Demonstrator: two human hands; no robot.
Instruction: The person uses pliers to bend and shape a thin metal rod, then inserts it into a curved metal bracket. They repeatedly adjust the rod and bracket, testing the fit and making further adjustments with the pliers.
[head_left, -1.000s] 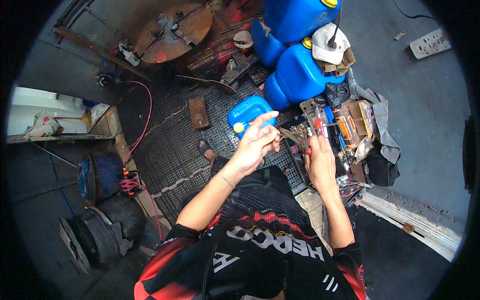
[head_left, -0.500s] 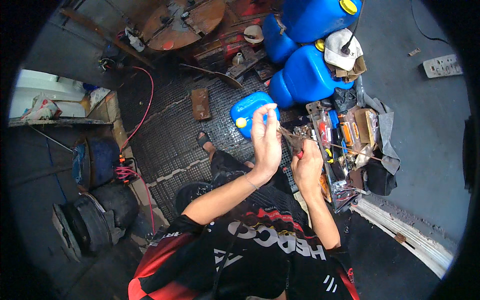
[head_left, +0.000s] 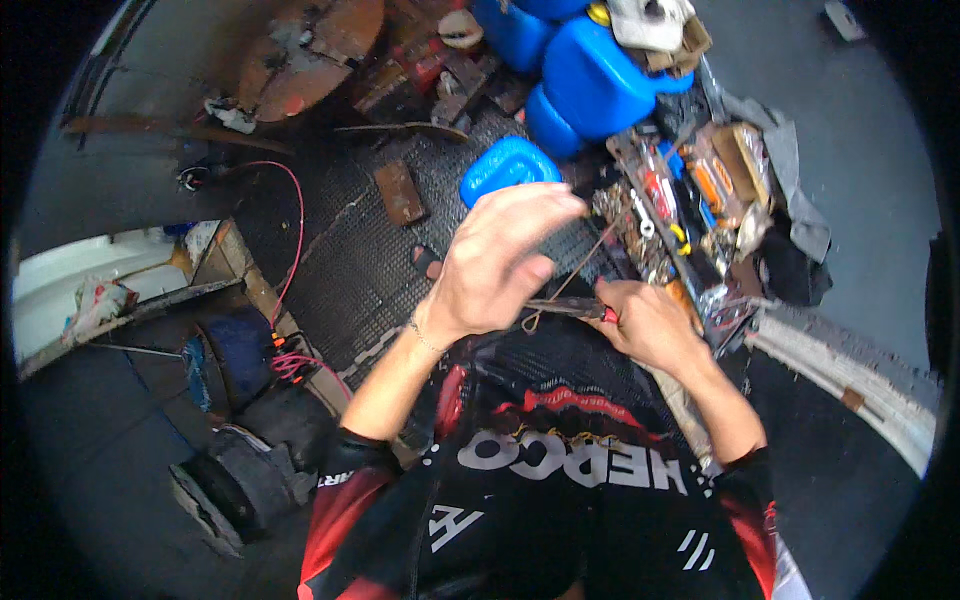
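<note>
My right hand [head_left: 652,325] is wrapped round a pair of pliers [head_left: 568,306] with red grips, and their dark jaws point left. At the jaws is a thin brownish wire [head_left: 590,255] that slants up to the right. Its lower end bends into a small loop [head_left: 531,322]. Whether the jaws grip the wire, I cannot tell. My left hand [head_left: 490,262] hangs just left of the jaws, fingers stretched out and thumb apart, holding nothing. Beyond that hand stands a blue jerrycan [head_left: 508,165], partly covered by it.
A tool tray [head_left: 655,205] with hand tools and loose metal parts lies on the right. Larger blue drums [head_left: 595,80] stand behind it. A brown brick-shaped block [head_left: 400,193] rests on the black mat [head_left: 335,255]. A pink hose [head_left: 302,215] runs along the left.
Both hands have come down toward my body and the view has shifted. My left fingers have spread away from the pliers. The wire, formerly pointing right, now slants up right, showing its loop.
</note>
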